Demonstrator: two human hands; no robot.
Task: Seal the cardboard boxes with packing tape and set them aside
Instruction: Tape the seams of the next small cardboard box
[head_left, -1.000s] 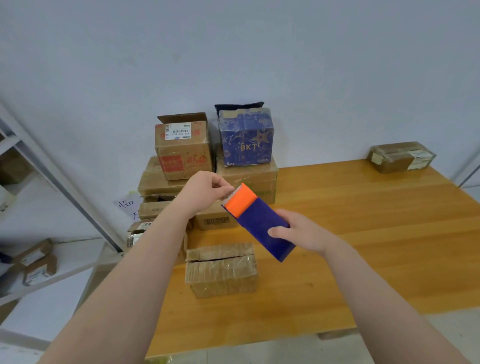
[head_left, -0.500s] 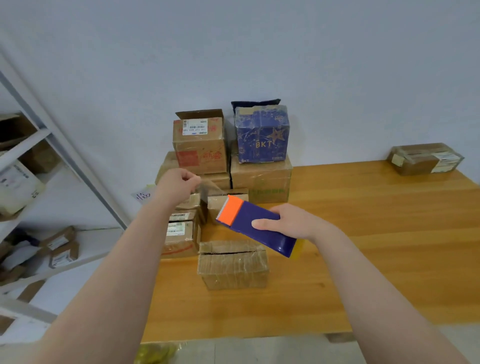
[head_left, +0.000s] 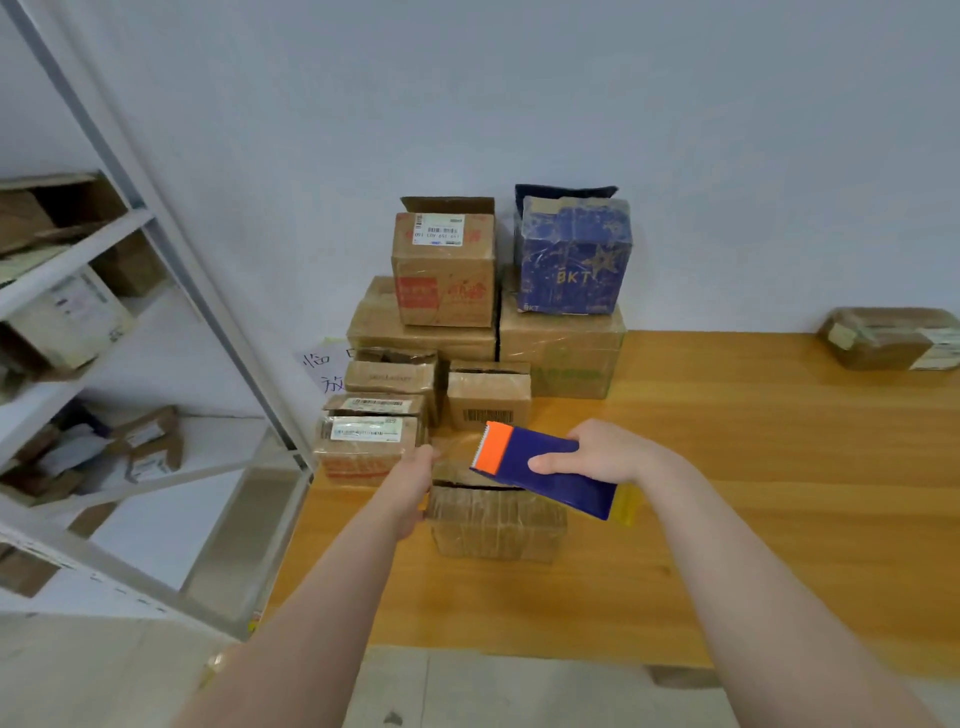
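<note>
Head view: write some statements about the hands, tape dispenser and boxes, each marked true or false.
1. The right hand holds the blue tape dispenser with the orange end. True.
2. That dispenser lies on the table. False: it is held over the small brown cardboard box on the wooden table.
3. The blue BKT-printed box stands atop a brown carton. True.
4. The left hand is at the small box's right end. False: its left end.

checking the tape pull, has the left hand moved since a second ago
Yes. The left hand has dropped from above the nearest cardboard box to its left end, away from the tape dispenser.
</note>
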